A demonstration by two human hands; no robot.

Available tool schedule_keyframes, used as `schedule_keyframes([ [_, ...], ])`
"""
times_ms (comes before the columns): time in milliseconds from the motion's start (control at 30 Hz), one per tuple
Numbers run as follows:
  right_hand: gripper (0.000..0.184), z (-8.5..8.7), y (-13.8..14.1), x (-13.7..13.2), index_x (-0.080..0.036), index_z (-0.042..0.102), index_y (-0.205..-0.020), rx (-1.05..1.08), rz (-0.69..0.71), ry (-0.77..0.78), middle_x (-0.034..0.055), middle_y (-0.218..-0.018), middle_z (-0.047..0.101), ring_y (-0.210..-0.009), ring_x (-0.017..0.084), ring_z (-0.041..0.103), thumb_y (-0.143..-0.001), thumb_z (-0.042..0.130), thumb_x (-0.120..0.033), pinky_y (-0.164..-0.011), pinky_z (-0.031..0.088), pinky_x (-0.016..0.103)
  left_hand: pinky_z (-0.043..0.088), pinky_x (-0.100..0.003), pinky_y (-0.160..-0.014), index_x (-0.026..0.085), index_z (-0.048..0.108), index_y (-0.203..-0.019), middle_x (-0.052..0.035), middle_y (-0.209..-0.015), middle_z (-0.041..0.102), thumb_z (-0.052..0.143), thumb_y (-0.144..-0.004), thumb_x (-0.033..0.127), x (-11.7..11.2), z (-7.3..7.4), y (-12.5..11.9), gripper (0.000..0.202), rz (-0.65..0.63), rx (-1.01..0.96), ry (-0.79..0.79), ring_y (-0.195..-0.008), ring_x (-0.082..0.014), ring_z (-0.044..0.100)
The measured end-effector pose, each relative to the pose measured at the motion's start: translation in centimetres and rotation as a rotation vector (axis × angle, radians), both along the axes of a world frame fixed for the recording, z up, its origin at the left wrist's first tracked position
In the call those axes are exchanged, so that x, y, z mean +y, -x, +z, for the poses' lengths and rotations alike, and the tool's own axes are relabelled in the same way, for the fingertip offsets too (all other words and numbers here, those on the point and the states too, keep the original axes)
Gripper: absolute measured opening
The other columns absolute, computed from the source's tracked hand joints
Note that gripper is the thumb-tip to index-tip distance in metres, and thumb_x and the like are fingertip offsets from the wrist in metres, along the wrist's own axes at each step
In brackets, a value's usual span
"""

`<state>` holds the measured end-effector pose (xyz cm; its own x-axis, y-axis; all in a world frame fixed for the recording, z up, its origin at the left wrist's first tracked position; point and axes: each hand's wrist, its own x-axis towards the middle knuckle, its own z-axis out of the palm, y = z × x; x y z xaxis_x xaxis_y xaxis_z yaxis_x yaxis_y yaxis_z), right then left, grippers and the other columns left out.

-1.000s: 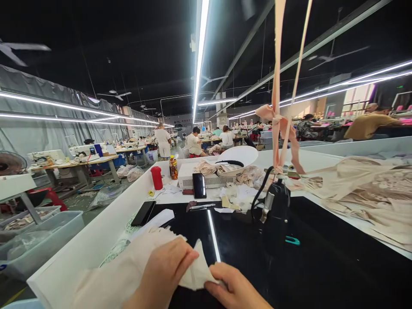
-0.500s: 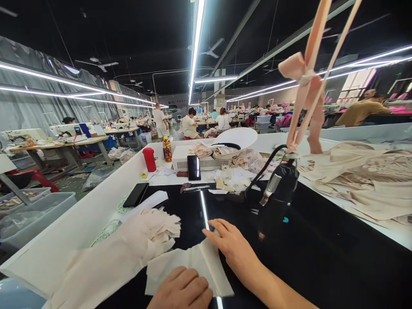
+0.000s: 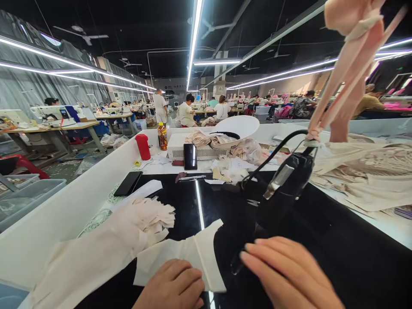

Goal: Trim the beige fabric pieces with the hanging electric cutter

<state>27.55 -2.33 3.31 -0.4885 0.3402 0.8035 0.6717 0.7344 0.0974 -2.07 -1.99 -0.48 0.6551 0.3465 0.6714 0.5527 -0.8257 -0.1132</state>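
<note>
My left hand (image 3: 175, 283) lies on a cream cloth piece (image 3: 189, 257), its fingers slightly bent and pressing down on the fabric. A seam or fold line runs across the piece near its right side. My right hand (image 3: 286, 270) hovers over the black table surface, off the cloth, fingers stretched out close together and a little blurred; its thumb is hidden. Close beyond it a black tool (image 3: 283, 189) with a metal lever and a black cord hangs tilted from knotted pink fabric strips (image 3: 347, 81). A dark curved shape near my right fingertips is too unclear to name.
Stacked cream cloth pieces (image 3: 125, 227) lie left, beside a black phone (image 3: 128, 183). Behind are another phone (image 3: 190, 156), a pen (image 3: 192, 178), a red cup (image 3: 143, 146), a bottle (image 3: 162, 136) and scraps (image 3: 231, 167). More cloth (image 3: 367, 180) is heaped right. People sit at sewing machines beyond.
My right hand has left the cloth and moved right and nearer to me. My left hand stays on the cloth. The hanging tool appears further right and more tilted; the view has shifted slightly.
</note>
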Motion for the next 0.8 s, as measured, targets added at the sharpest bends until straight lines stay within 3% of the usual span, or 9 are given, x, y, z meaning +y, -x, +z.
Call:
schedule_keyframes([
  [100,0.054,1.2,-2.5,0.2,-0.039,0.069,-0.133,0.429,-0.221,-0.106,0.0019,-0.100,0.073,-0.088,0.026,0.070,-0.086,0.083,-0.016,-0.087,0.056,0.045,0.055,-0.027,-0.078,0.019,0.065,-0.094,0.0008,-0.088,0.072,0.045,-0.109,0.018,0.3,0.1,-0.9,0.025,-0.032,0.001,0.071,-0.081,-0.0147,0.068],
  [167,0.065,2.0,-2.9,1.7,-0.040,0.063,-0.142,0.756,-0.267,-0.087,0.0063,-0.121,0.067,-0.107,0.033,0.067,-0.082,0.089,-0.030,-0.098,0.051,0.054,0.056,-0.028,-0.079,0.018,0.064,-0.093,-0.0001,-0.087,0.072,0.046,-0.110,0.023,0.7,-0.1,-1.5,0.026,-0.080,-0.007,0.118,-0.081,-0.0154,0.068],
  [233,0.090,2.6,-2.4,3.4,-0.040,0.047,-0.156,0.919,-0.216,0.114,0.0101,-0.146,0.054,-0.134,0.039,0.055,-0.077,0.091,-0.044,-0.110,0.045,0.061,0.056,-0.029,-0.080,0.018,0.063,-0.092,-0.0011,-0.088,0.072,0.043,-0.113,0.033,1.1,-0.4,-2.2,0.033,-0.130,-0.021,0.161,-0.082,-0.0160,0.068],
  [300,0.104,3.1,-1.5,5.0,-0.038,0.036,-0.160,0.986,-0.158,0.376,0.0122,-0.153,0.051,-0.141,0.040,0.050,-0.073,0.092,-0.052,-0.112,0.044,0.061,0.056,-0.029,-0.080,0.018,0.062,-0.090,-0.0012,-0.088,0.073,0.043,-0.113,0.039,1.4,-0.8,-2.8,0.037,-0.161,-0.039,0.189,-0.082,-0.0163,0.068],
  [400,0.079,3.6,-0.1,6.3,-0.031,0.054,-0.139,1.042,-0.079,0.608,0.0110,-0.133,0.068,-0.114,0.035,0.070,-0.073,0.091,-0.055,-0.097,0.056,0.053,0.054,-0.028,-0.077,0.019,0.061,-0.087,0.0002,-0.086,0.072,0.053,-0.109,0.036,1.7,-1.2,-3.4,0.029,-0.157,-0.059,0.213,-0.079,-0.0157,0.068],
  [467,0.052,3.9,0.8,6.6,-0.026,0.064,-0.114,1.062,-0.075,0.626,0.0061,-0.111,0.074,-0.087,0.027,0.074,-0.078,0.088,-0.054,-0.082,0.060,0.044,0.054,-0.029,-0.074,0.019,0.061,-0.086,0.0005,-0.084,0.072,0.058,-0.105,0.028,1.7,-1.3,-3.6,0.021,-0.139,-0.046,0.215,-0.076,-0.0153,0.068],
  [533,0.042,4.1,1.7,6.6,-0.024,0.064,-0.101,1.073,-0.094,0.591,0.0020,-0.098,0.073,-0.071,0.020,0.069,-0.080,0.087,-0.052,-0.071,0.058,0.037,0.053,-0.030,-0.073,0.019,0.062,-0.086,0.0001,-0.082,0.072,0.059,-0.101,0.022,1.7,-1.4,-3.7,0.016,-0.123,-0.032,0.196,-0.074,-0.0155,0.067],
  [633,0.045,4.4,3.0,5.9,-0.026,0.060,-0.107,1.073,-0.012,0.560,-0.0005,-0.094,0.071,-0.066,0.018,0.067,-0.080,0.089,-0.046,-0.065,0.057,0.033,0.053,-0.030,-0.073,0.020,0.062,-0.087,-0.0002,-0.082,0.072,0.056,-0.100,0.018,1.6,-1.3,-3.9,0.015,-0.124,-0.048,0.193,-0.074,-0.0153,0.067],
  [800,0.037,3.9,4.8,3.6,-0.027,0.059,-0.112,1.096,0.189,0.652,-0.0003,-0.084,0.071,-0.064,0.020,0.067,-0.090,0.082,-0.047,-0.063,0.061,0.036,0.052,-0.030,-0.071,0.019,0.062,-0.086,0.0008,-0.081,0.072,0.052,-0.102,0.015,1.6,-1.0,-4.1,0.020,-0.139,-0.100,0.230,-0.072,-0.0147,0.067],
])
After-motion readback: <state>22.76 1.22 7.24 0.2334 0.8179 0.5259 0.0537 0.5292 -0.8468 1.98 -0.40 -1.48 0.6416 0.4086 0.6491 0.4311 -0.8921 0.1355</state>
